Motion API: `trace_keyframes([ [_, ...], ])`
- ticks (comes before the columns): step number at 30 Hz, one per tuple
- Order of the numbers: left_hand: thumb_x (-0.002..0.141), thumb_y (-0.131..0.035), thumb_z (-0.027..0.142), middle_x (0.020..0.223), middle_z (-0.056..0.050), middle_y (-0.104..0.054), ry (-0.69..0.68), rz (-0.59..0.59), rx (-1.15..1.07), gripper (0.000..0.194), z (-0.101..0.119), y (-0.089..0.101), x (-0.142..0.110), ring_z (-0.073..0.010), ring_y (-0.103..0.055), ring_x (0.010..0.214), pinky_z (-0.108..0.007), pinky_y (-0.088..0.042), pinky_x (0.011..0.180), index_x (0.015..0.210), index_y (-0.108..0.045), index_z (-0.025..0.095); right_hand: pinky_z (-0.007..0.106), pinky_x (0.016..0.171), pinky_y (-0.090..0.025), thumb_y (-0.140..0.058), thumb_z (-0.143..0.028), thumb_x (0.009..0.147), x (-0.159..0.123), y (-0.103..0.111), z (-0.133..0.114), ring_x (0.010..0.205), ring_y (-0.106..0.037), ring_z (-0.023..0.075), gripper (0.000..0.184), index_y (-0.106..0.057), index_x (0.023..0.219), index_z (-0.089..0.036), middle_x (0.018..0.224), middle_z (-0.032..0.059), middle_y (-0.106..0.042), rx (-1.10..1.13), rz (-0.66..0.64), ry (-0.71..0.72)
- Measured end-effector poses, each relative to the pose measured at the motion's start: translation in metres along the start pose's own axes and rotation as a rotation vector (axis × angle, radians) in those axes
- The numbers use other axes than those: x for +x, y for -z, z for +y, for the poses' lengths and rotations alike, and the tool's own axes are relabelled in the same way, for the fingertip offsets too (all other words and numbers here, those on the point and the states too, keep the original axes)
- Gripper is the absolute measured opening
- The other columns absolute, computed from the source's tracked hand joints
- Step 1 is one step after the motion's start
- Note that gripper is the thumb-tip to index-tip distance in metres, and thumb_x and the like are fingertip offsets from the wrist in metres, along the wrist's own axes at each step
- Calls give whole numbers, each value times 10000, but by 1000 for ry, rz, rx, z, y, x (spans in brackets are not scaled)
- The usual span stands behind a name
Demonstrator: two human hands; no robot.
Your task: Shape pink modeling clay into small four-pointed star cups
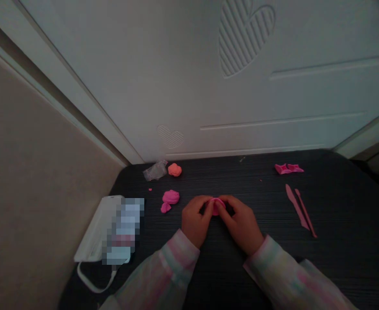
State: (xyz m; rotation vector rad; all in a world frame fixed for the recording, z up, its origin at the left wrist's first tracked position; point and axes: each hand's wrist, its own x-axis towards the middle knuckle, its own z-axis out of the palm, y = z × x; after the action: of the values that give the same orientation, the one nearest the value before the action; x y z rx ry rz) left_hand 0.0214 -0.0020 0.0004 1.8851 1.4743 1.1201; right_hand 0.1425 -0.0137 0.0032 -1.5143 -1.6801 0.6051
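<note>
Between my two hands is a small, rounded piece of pink modelling clay (218, 208), held low over the dark table. My left hand (196, 217) pinches its left side with thumb and fingers. On the right side, my right hand (241, 221) grips it the same way, its thumb pressed on the near face. The fingertips behind the clay are partly hidden. To the left of my hands lies a larger lump of pink clay (171, 197) with a smaller bit (165, 208) against it. An orange clay lump (175, 170) sits farther back.
A clear plastic bag (156, 171) lies beside the orange lump. At left are a white box-like object (94, 232) and a blurred-out phone (123, 232) with a white cable (92, 287). A pink knife (296, 204), a thin pink stick tool (306, 213) and pink pieces (288, 168) lie right.
</note>
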Motion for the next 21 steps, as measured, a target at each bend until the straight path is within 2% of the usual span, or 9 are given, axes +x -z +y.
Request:
trace_keyframes([
  [4,742,-514,196,798,-45,-648,-54,29,-5,147,1,0,0,-131,-592,723,-265,-496,662,842,-617,164,270,613,-457,-442,-280,770,0,-1,3,662,-570,146,173,-582,790,-181,728,29,-627,-16,13,12],
  [8,742,-517,181,776,-41,-638,-112,21,1,115,1,0,0,-133,-589,747,-268,-493,691,787,-621,164,274,626,-457,-453,-259,764,0,-1,3,668,-567,146,149,-575,780,-175,726,28,-621,-15,5,-3],
  [16,730,-530,177,740,-32,-632,-142,36,60,89,1,0,0,-131,-591,713,-261,-491,681,751,-614,161,294,691,-439,-451,-231,774,-1,-1,3,745,-549,157,137,-568,816,-174,783,38,-616,-24,2,29],
  [21,736,-527,185,731,-27,-636,-128,56,61,92,-1,0,1,-123,-590,696,-252,-484,664,737,-614,156,278,673,-427,-441,-252,795,0,0,3,725,-534,144,151,-565,806,-165,761,35,-599,-10,-12,36],
])
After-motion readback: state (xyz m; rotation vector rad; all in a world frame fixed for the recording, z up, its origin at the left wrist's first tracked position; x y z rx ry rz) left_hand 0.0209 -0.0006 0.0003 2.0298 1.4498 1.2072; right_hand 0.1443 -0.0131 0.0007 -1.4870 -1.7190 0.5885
